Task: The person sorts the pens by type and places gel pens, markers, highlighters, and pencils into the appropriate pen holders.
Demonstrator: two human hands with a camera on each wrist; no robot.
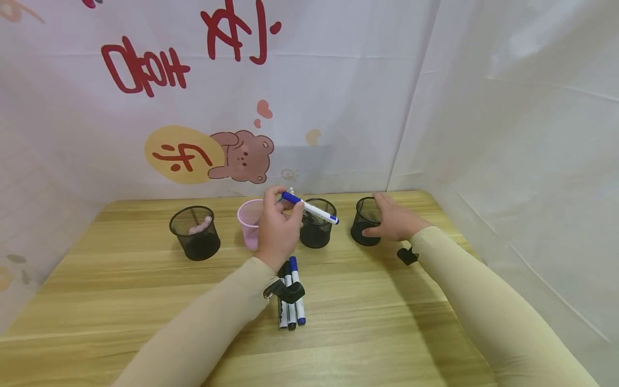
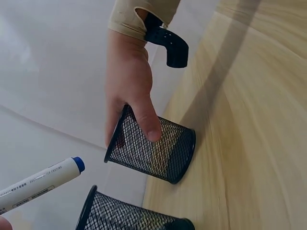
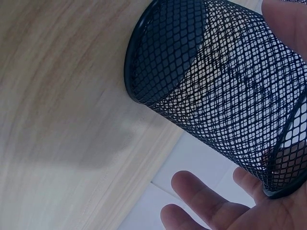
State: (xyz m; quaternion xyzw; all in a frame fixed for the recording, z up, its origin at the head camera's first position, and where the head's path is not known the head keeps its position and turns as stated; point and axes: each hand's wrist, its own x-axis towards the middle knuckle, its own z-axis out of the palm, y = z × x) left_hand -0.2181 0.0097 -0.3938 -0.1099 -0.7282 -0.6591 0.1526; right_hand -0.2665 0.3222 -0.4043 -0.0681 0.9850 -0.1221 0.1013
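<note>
My left hand (image 1: 279, 232) pinches a white whiteboard marker (image 1: 316, 211) with blue ends between thumb and fingers. The marker is tilted, above a black mesh pen cup (image 1: 315, 236) in the middle; some slim items show inside that cup. At the right, my right hand (image 1: 397, 220) holds another black mesh pen cup (image 1: 364, 232) by its side, the thumb in front and fingers behind the rim. That cup (image 2: 165, 151) stands upright on the table. In the right wrist view, part of the right hand (image 3: 240, 211) curves round the mesh cup (image 3: 216, 81), some fingers off it.
Several markers (image 1: 296, 309) lie side by side on the wooden table (image 1: 377, 333), partly under my left wrist. A pink mesh cup (image 1: 247, 216) stands behind the left hand. Farther left, a black mesh cup (image 1: 200, 247) contains pink items. White cloth walls (image 1: 358, 107) enclose the back and sides.
</note>
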